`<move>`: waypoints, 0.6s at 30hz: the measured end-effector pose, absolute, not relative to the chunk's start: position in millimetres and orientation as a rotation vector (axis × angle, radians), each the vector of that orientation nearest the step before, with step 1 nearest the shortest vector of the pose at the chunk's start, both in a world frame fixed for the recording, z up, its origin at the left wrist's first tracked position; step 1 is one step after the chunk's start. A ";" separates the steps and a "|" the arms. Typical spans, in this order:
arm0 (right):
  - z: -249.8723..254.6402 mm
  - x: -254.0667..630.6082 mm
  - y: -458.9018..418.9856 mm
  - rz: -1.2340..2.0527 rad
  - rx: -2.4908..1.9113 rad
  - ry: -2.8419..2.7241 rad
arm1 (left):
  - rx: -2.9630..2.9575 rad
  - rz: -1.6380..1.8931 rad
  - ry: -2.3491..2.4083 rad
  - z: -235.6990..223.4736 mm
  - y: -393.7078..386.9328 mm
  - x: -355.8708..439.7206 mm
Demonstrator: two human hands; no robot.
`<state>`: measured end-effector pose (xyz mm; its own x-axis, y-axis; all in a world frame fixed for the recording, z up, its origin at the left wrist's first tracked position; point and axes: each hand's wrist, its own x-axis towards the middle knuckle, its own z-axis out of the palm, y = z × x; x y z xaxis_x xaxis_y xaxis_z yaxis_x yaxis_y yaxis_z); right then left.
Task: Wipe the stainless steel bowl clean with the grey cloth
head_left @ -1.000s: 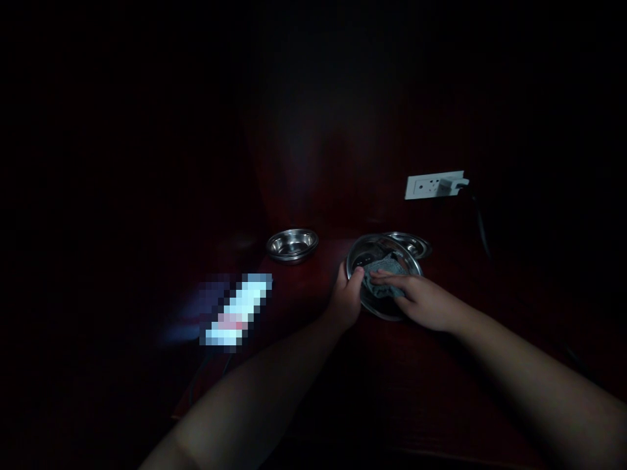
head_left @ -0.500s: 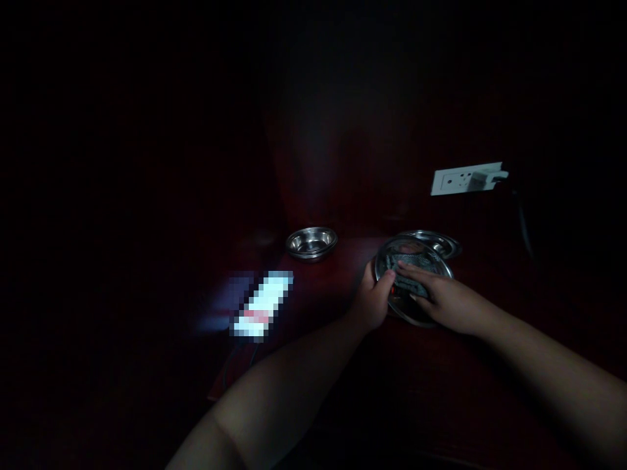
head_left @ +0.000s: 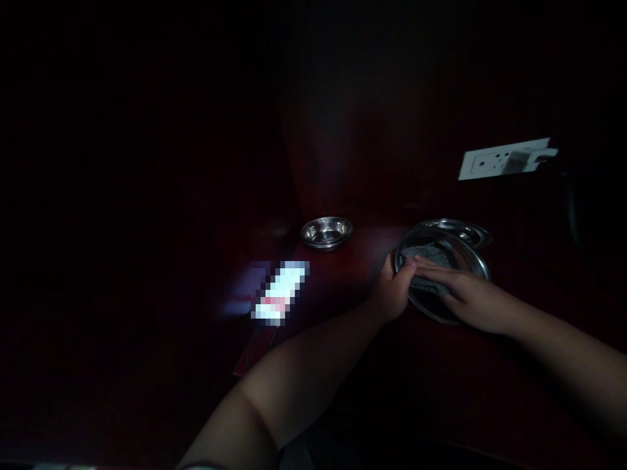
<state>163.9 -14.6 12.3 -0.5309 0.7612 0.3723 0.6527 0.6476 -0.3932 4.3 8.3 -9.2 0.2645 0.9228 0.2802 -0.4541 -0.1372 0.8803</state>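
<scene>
My left hand [head_left: 394,294] grips the left rim of a shiny steel bowl [head_left: 464,251], thumb on the inside edge. The bowl is tilted toward me. Inside it lies a grey-green cloth [head_left: 431,253], and my right hand [head_left: 470,297] presses on it with fingers stretched forward and close together. The right fingertips reach near my left thumb. Part of the cloth is hidden beneath the right hand. Just behind the held bowl sits another steel dish [head_left: 477,234], partly covered by it.
A small stack of steel bowls [head_left: 326,234] stands further left on the dark red tabletop [head_left: 360,264]. Nearer is a lit phone screen [head_left: 281,292], blurred out, with a cable below it. On the back wall a white socket plate [head_left: 482,164] holds a plugged-in charger [head_left: 520,160].
The view has shifted, so most things sit further right and a little higher. My right hand has slid the cloth slightly within the bowl, its fingers now closer to my left thumb.
</scene>
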 end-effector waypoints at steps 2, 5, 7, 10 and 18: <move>13.4 164.0 -16.1 0.315 -1.069 -2.361 | 1.175 1.298 0.558 -8.8 8.3 4.2; 15.3 164.5 -17.6 0.358 -1.035 -2.373 | 1.202 1.303 0.631 -9.3 8.9 3.9; 16.0 164.4 -18.1 0.357 -1.016 -2.389 | 1.227 1.315 0.669 -10.7 9.9 3.6; 15.0 163.4 -18.4 0.315 -0.982 -2.402 | 1.236 1.330 0.676 -11.7 11.1 3.4; 8.7 168.1 -8.7 0.058 -1.081 -2.384 | 1.191 1.244 0.538 -3.4 6.1 2.0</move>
